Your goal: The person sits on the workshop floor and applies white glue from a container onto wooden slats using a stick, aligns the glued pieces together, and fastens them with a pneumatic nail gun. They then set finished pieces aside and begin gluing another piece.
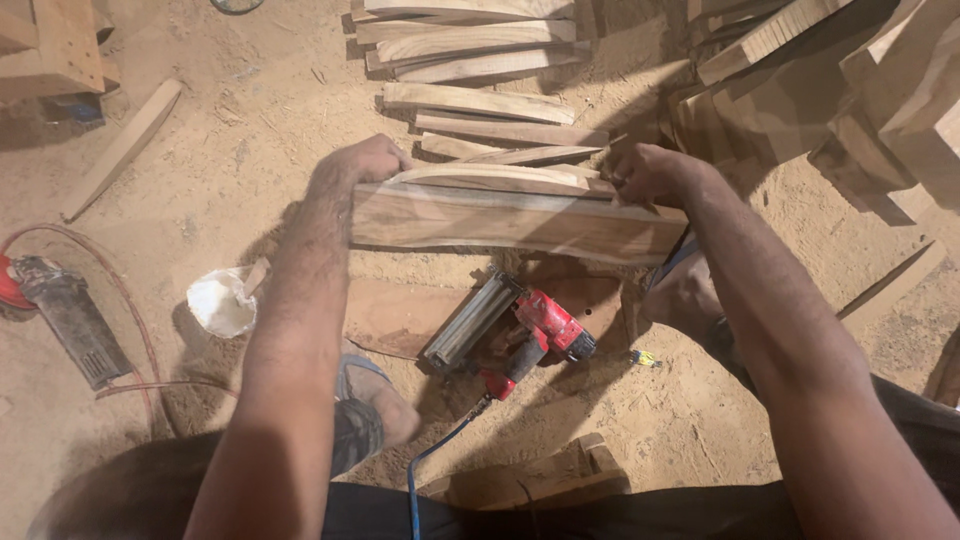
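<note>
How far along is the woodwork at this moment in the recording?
Done: shaped wooden slats lie stacked in rows on the sawdust floor. In hand: the left hand and right hand hold two wood pieces together at their ends, one curved piece against a flat board. Left: the red nail gun lies untouched below, and no fastening is visible on the held pieces.

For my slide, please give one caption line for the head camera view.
Both hands, left and right, grip stacked curved wooden boards above a red nail gun on sawdust-covered floor.
</note>
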